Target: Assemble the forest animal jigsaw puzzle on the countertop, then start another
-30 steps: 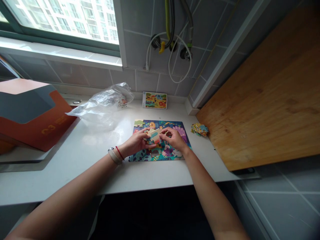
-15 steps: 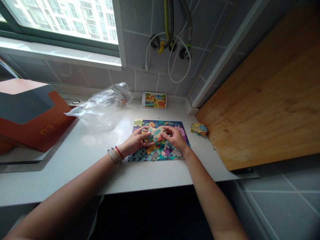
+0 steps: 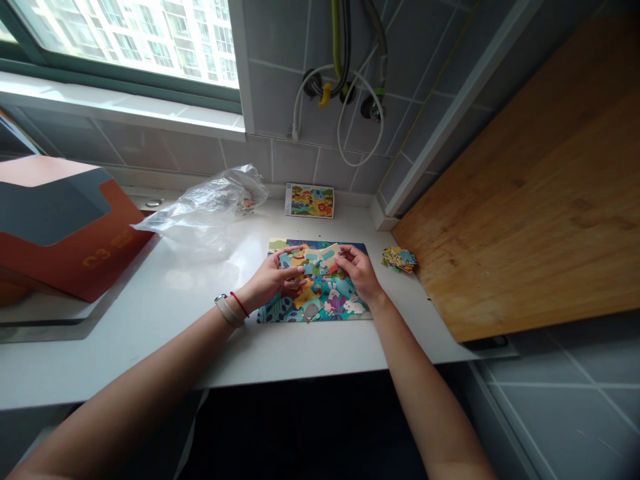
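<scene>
Over a colourful jigsaw puzzle (image 3: 345, 305) with rabbits on it, both hands handle loose pieces. My left hand (image 3: 273, 279) is closed on several puzzle pieces (image 3: 311, 267), thumb on the near side and fingers partly hidden behind them. Between thumb and fingers, my right hand (image 3: 361, 272) grips a pale puzzle piece (image 3: 329, 256) with teal and red parts. That piece overlaps or touches the right edge of the left hand's pieces; I cannot tell whether they interlock.
A heap of puzzle pieces (image 3: 399, 259) lies right of the puzzle, by a wooden board (image 3: 530, 200). A picture card (image 3: 311, 201) leans at the back wall. Left of it are a clear plastic bag (image 3: 215, 200) and an orange box (image 3: 65, 233). Cables (image 3: 345, 80) hang above.
My right hand has shifted slightly right with its piece, and the pieces are spread wider between the hands. More of the rabbit area of the puzzle shows beneath.
</scene>
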Demonstrator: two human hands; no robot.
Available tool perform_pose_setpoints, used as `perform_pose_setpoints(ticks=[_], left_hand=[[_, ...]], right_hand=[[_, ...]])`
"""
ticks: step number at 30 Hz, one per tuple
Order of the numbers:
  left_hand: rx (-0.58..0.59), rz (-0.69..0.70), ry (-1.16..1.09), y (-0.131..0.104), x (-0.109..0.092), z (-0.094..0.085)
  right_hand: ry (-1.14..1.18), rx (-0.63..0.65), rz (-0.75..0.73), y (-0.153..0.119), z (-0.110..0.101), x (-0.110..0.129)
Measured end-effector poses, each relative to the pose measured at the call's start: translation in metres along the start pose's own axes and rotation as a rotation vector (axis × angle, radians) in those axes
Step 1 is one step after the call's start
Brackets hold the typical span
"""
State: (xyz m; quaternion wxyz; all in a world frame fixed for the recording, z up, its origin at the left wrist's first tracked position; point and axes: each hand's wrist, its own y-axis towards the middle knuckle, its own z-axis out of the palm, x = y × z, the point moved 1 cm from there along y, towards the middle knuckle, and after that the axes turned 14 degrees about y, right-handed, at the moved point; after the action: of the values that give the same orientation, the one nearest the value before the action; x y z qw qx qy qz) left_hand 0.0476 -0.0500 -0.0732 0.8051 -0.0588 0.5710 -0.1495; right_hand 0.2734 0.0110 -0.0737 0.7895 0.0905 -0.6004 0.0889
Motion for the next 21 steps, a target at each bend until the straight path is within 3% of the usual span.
perform_pose_setpoints(ticks=[4,13,21], left_hand=[[-0.019,-0.018,0.074,0.001,0.002,0.001],[0.066,-0.139,-0.199,0.0,-0.009,0.0],[0.077,-0.095,-0.126,-0.002,-0.005,0.001]], right_hand=[[-0.049,0.113,0.105,-0.003,0.005,0.0],[-0.027,-0.094,0.045,0.002,-0.001,-0.002],[0.001,0.003,0.101,-0.003,0.003,0.0]])
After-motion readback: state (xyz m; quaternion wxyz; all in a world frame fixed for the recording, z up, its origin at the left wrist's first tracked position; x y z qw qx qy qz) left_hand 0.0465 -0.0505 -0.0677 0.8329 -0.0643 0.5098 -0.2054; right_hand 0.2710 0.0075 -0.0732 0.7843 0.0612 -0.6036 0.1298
